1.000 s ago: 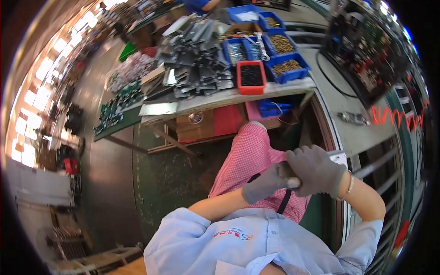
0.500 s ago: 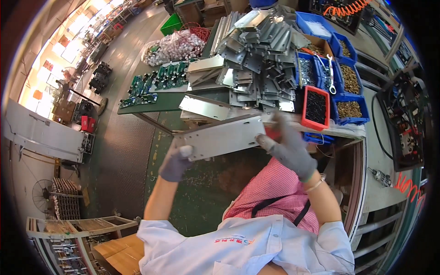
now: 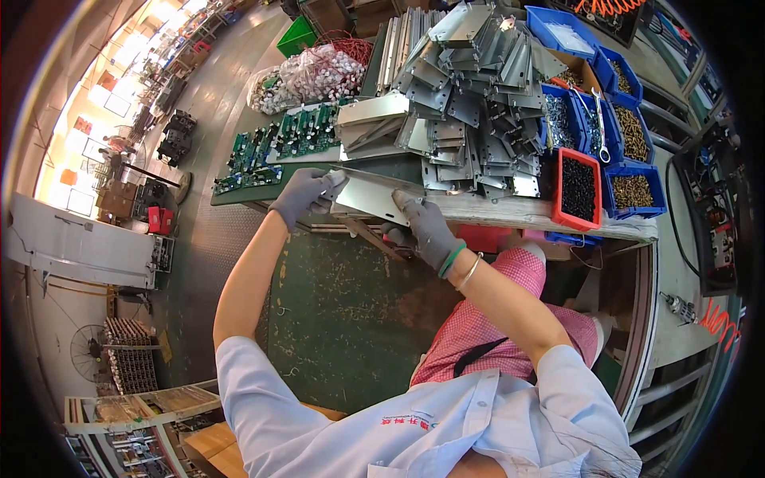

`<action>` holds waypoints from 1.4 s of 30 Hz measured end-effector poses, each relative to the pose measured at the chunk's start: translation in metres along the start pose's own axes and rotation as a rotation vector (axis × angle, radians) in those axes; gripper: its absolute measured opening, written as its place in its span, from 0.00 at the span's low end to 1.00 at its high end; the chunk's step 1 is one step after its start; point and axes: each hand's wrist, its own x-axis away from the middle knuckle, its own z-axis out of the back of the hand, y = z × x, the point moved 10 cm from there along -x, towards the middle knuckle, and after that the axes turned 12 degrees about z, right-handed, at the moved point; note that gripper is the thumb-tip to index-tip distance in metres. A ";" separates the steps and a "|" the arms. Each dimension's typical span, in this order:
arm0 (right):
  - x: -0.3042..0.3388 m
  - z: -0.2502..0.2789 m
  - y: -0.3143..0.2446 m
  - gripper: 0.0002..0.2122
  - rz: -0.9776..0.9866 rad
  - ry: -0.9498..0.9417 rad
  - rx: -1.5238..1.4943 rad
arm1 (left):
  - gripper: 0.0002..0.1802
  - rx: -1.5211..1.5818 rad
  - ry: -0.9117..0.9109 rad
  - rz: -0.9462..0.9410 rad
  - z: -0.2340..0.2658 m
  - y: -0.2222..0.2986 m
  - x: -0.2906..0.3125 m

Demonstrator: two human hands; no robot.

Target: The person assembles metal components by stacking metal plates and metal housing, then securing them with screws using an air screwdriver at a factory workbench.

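Both my hands wear grey gloves with lighter fingertips. A flat, silvery metal bracket [image 3: 370,197] with small holes along its edge lies between them, at the front edge of the bench. My left hand [image 3: 305,195] grips its left end, fingers curled over the corner. At the other end my right hand [image 3: 426,231] has its thumb on top and its fingers underneath. Just beyond is a tall jumbled pile of similar metal brackets [image 3: 470,103]. Whether other brackets lie under the held one, I cannot tell.
Green circuit boards [image 3: 307,131] and bagged white parts [image 3: 319,76] sit at the left of the bench. On the right stand a red bin [image 3: 578,191] of black screws and several blue bins [image 3: 637,190] of brass-coloured hardware. A wrench [image 3: 600,127] lies across them.
Both hands and the bracket have moved forward, away from my body, to the bench edge. The right hand's fingers have closed around the bracket's end.
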 end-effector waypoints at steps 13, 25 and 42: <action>-0.009 0.016 -0.027 0.23 0.147 -0.415 1.345 | 0.25 -0.756 0.653 -0.235 -0.012 0.016 0.011; 0.020 0.016 -0.064 0.24 0.451 -0.285 1.404 | 0.30 -0.960 0.667 -0.103 -0.008 0.046 0.013; -0.027 0.123 -0.354 0.25 0.715 0.107 0.572 | 0.55 0.012 -0.142 -0.144 -0.055 0.323 -0.086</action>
